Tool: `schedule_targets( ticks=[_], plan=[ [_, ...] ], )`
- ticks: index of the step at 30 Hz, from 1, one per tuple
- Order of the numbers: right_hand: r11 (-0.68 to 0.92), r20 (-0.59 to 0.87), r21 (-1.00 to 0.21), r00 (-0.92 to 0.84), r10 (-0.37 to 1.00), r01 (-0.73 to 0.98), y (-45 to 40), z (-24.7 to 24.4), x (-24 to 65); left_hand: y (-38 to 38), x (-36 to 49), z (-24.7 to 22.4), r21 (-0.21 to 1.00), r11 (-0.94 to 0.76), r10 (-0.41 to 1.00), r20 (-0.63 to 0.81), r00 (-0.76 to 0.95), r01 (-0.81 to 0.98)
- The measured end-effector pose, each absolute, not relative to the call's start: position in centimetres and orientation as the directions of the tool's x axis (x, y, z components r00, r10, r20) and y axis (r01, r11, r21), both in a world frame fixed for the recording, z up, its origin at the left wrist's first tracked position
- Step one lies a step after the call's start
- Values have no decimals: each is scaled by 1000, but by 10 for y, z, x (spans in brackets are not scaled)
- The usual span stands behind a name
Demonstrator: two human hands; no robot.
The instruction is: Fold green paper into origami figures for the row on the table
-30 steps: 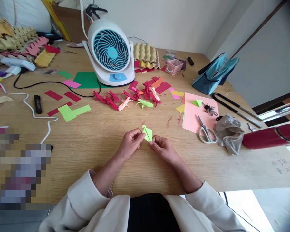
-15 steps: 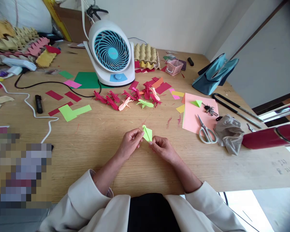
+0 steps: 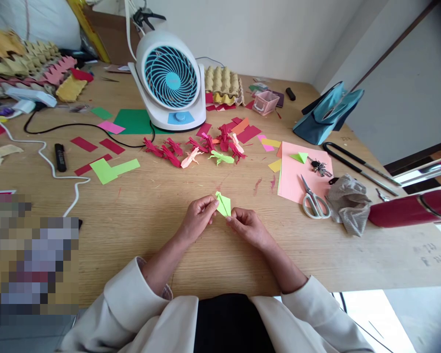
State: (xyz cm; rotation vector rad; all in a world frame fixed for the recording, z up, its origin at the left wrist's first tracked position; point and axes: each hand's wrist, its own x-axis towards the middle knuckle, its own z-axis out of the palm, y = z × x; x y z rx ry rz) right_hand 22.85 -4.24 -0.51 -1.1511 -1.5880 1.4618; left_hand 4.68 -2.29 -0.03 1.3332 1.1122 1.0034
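A small folded lime-green paper point(image 3: 224, 205) is held between my two hands above the wooden table point(image 3: 139, 235). My left hand point(image 3: 199, 214) pinches its left edge between thumb and fingers. My right hand point(image 3: 247, 225) pinches its lower right corner. Beyond the hands lies a group of folded paper figures: several dark red ones point(image 3: 171, 156), a pale peach one point(image 3: 191, 158) and a lime-green one point(image 3: 221, 158). Flat lime-green paper pieces point(image 3: 103, 171) rest to the left.
A white fan point(image 3: 172, 78) stands behind the figures. At the right are scissors point(image 3: 315, 203), pink sheets point(image 3: 290, 181), a grey cloth point(image 3: 349, 203), a red bottle point(image 3: 407, 210) and a teal bag point(image 3: 318, 117). A black marker point(image 3: 60, 158) and white cable point(image 3: 46, 157) lie left.
The folded lime-green paper has shifted and tilted very slightly between my fingers. Both hands keep their grip in nearly the same place.
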Motion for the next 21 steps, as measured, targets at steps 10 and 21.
schedule_targets(
  ticks=[10,21],
  plan=[
    [-17,-79,-987,-396,915,157,-43,-4,228,-23,47,1,966,-103,988,71,138,239],
    [-33,-97,-986,-399,912,164,-43,-7,230,-23,47,2,986,-39,990,15,142,164]
  ],
)
